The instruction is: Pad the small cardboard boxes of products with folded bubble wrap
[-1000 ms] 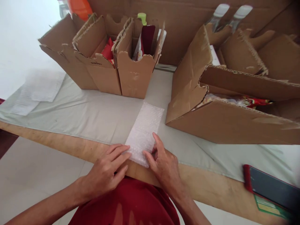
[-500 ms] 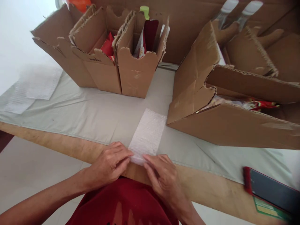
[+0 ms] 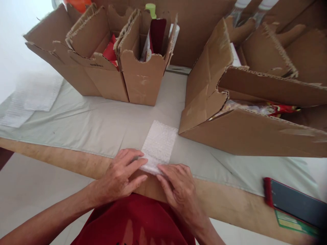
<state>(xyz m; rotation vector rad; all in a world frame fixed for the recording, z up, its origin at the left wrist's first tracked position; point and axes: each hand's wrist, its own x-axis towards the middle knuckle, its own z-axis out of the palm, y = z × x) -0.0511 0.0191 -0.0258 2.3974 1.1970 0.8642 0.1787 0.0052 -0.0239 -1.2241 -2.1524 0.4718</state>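
Bubble wrap: lies flat on the bench (image 3: 87,164), directly ahead of both hands, the sheet (image 3: 159,143) showing a thicker band at its near end.
Long axis: runs away from the person, leaning rightward; the band sits crosswise to it.
Left hand (image 3: 122,175): fingers loosely spread, tips on the near left corner, thumb apart.
Right hand (image 3: 180,183): fingers curled at the near right corner; pinching or merely pressing, I can't tell.
Nearer hand: neither; both touch.

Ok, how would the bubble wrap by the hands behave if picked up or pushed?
The bubble wrap is probably floppy, since its near end appears folded. It looks light, being thin and bubbly. Its far part lies flat on the cloth, so a push would likely slide or crumple it.
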